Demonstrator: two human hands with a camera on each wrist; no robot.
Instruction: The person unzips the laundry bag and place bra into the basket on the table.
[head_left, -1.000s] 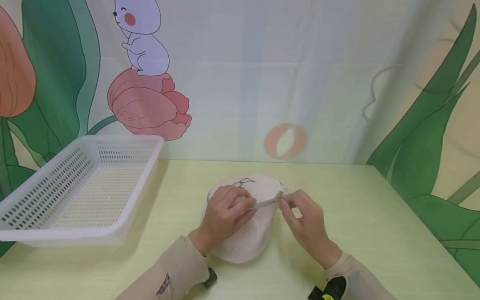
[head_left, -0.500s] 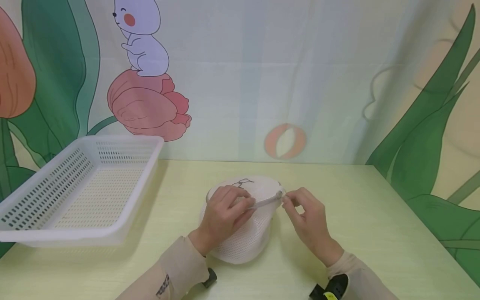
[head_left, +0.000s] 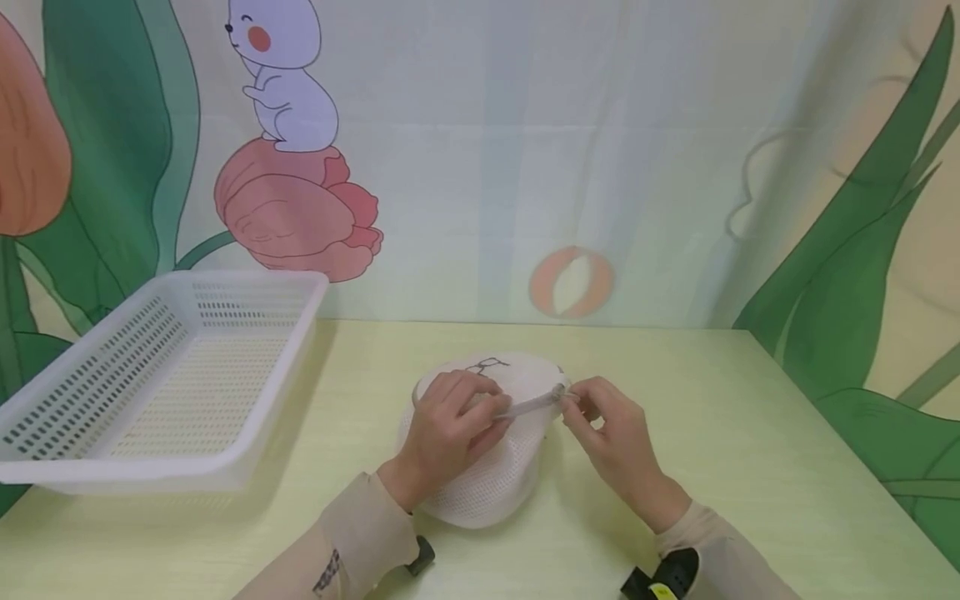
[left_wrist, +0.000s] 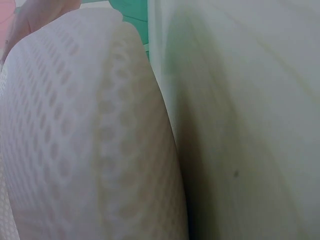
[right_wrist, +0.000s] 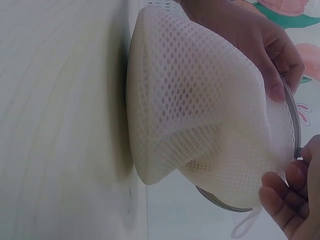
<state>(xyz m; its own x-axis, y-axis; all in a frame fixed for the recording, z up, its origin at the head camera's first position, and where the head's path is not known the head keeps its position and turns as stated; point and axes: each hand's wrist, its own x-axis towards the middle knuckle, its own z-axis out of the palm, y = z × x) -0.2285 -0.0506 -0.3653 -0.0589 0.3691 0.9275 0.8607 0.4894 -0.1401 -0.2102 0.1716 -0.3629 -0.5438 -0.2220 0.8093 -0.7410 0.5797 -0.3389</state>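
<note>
A white mesh laundry bag (head_left: 487,492), rounded and with a grey zipper (head_left: 531,406) around its top, stands on the table in the head view. My left hand (head_left: 453,425) pinches the zipper edge between thumb and fingers. At the zipper's right end, my right hand (head_left: 618,442) pinches the zipper slider or its pull; the exact part is hidden by the fingertips. Close up in the right wrist view, the mesh side (right_wrist: 185,95) bulges and folds, and a white fabric loop (right_wrist: 245,227) hangs by the rim. Mesh fills much of the left wrist view. The bag's contents cannot be made out.
A white perforated plastic basket (head_left: 247,454) stands on the left of the pale yellow-green table (head_left: 750,433). Behind the table hangs a backdrop (head_left: 450,167) printed with flowers, leaves and a white animal.
My right hand shifts slightly right at the zipper's end, then comes a little back toward it. The left hand and the bag hardly move.
</note>
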